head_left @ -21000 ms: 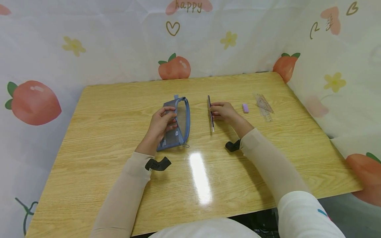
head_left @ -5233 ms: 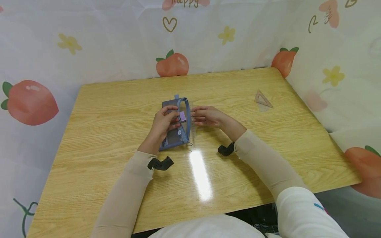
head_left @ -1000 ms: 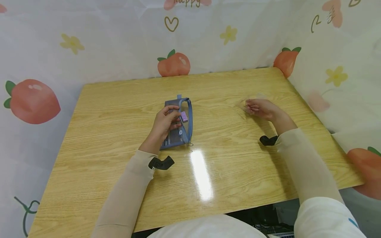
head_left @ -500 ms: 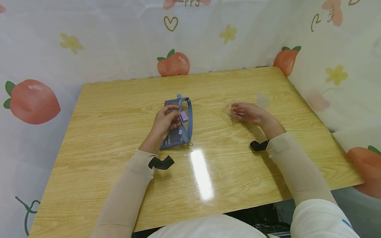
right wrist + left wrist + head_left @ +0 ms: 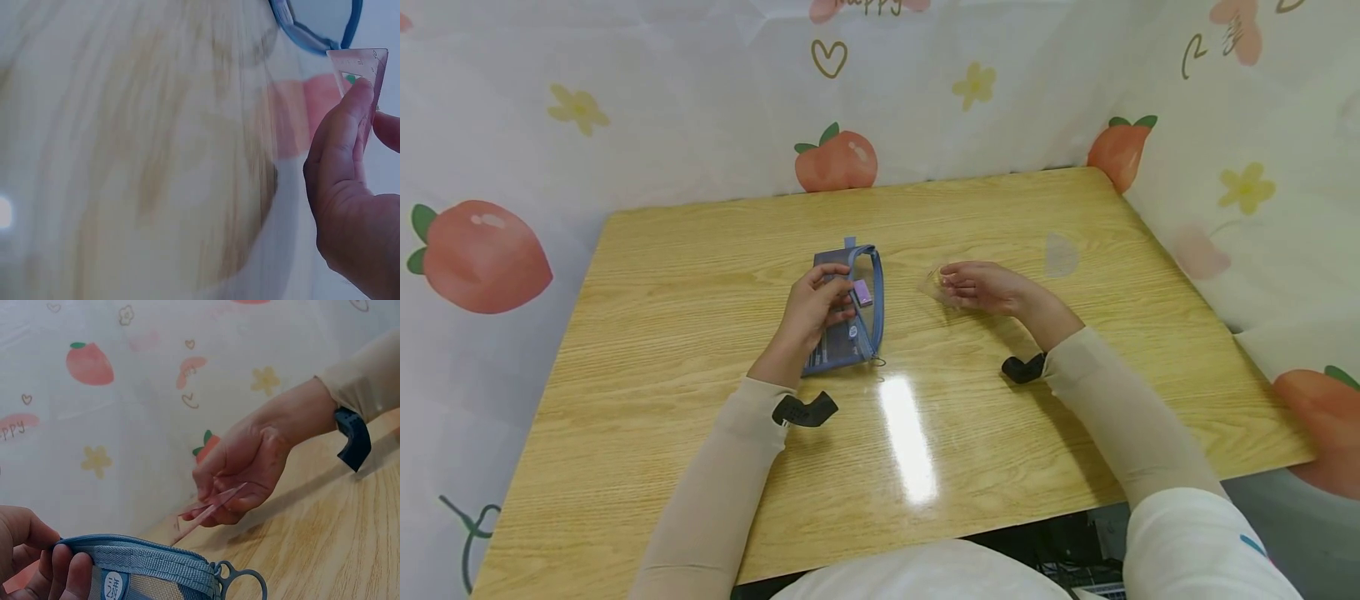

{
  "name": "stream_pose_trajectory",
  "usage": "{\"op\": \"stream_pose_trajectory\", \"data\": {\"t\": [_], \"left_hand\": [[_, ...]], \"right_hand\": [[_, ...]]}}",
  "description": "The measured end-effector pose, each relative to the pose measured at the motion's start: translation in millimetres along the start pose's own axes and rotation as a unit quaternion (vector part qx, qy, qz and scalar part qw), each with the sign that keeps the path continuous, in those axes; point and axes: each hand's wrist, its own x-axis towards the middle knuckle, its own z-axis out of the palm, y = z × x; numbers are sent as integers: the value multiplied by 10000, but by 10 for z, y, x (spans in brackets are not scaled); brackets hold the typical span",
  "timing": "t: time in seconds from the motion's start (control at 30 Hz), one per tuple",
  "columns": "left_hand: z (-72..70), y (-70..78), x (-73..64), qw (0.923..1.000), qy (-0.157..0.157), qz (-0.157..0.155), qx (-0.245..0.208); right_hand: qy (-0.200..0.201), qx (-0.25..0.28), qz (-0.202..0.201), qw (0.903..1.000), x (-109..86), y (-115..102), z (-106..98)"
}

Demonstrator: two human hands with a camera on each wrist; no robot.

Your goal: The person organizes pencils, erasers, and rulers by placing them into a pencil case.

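Observation:
My left hand [image 5: 811, 312] grips one edge of a blue mesh pencil case [image 5: 835, 346], its thumb and fingers on the rim. The zipped mouth gapes toward the right, and a purple eraser [image 5: 862, 292] shows inside it. In the left wrist view the case's zipper edge [image 5: 144, 547] and pull ring [image 5: 250, 575] are close up. To the right of the case, my right hand [image 5: 988, 289] pinches a clear triangular set square [image 5: 934, 285] by one side. The right wrist view shows the set square [image 5: 359, 59] between thumb and fingers, pointing toward the case's blue rim [image 5: 300, 40].
A clear protractor [image 5: 1062, 255] lies flat on the wooden table [image 5: 700, 275], right of and behind my right hand. Fruit-printed white sheeting [image 5: 700, 125] rises along the table's back and right sides. A bright reflection lies on the tabletop in front of the case.
Earlier, the pencil, eraser and ruler left the tabletop. Over the last second my right hand carries the set square leftward toward the case, uncovering the protractor. My left hand stays on the case.

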Motion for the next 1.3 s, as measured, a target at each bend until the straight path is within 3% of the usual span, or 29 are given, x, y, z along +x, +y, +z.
{"op": "stream_pose_trajectory", "data": {"t": [0.77, 1.07, 1.3], "left_hand": [[-6, 9, -5, 10000, -43, 5, 3], [5, 4, 6, 10000, 47, 19, 85], [10, 2, 17, 9999, 76, 5, 104]], "right_hand": [[-262, -77, -14, 9996, 365, 151, 583], [-173, -439, -44, 9989, 438, 188, 712], [149, -759, -147, 9969, 451, 213, 829]]}}
